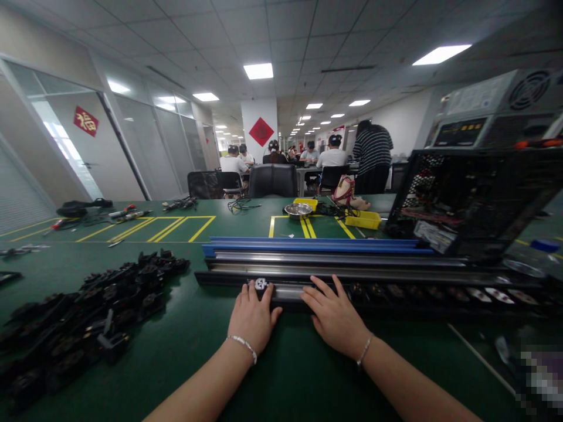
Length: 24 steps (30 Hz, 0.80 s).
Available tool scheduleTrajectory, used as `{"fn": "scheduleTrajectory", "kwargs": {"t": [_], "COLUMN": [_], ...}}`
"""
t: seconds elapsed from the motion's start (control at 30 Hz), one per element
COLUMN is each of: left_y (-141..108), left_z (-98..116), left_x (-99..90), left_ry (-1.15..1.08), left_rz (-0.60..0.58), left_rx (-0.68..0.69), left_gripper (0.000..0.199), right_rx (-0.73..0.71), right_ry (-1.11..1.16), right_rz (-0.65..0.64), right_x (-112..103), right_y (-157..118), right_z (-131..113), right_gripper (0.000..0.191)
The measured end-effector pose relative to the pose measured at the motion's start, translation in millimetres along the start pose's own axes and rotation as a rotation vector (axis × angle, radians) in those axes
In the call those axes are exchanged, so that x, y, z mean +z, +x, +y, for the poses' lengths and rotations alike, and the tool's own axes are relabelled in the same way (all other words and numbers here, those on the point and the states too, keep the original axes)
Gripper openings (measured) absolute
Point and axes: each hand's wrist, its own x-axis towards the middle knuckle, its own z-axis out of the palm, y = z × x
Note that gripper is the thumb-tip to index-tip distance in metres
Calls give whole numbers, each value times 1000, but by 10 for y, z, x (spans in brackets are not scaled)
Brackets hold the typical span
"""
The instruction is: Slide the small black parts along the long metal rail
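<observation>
Rail (288, 291), straight and glossy, under the fingertips of the left hand (252, 319) and right hand (336, 321), both spread wide; small white-faced part (261, 284) at the left fingertips; jagged black parts (109, 296) heaped left of that hand; smooth blue rail (316, 246) beyond both.

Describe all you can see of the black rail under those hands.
The black rail looks long, straight and glossy, perhaps metal. It lies crosswise on the green table, in front of other rails. Round-faced parts line its right stretch; a white patch shows by the left hand. That hand and the right hand appear to touch it. Its right end is blurred.
</observation>
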Motion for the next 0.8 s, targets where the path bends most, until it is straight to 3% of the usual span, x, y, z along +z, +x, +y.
{"fn": "scheduleTrajectory", "kwargs": {"t": [0.8], "left_y": [49], "left_z": [-58], "left_x": [-155], "left_ry": [7], "left_rz": [-89], "left_rx": [-58], "left_gripper": [52], "right_rx": [2], "right_ry": [25], "right_rz": [-6], "right_x": [-15], "right_y": [-1], "right_z": [-2], "right_gripper": [38]}}
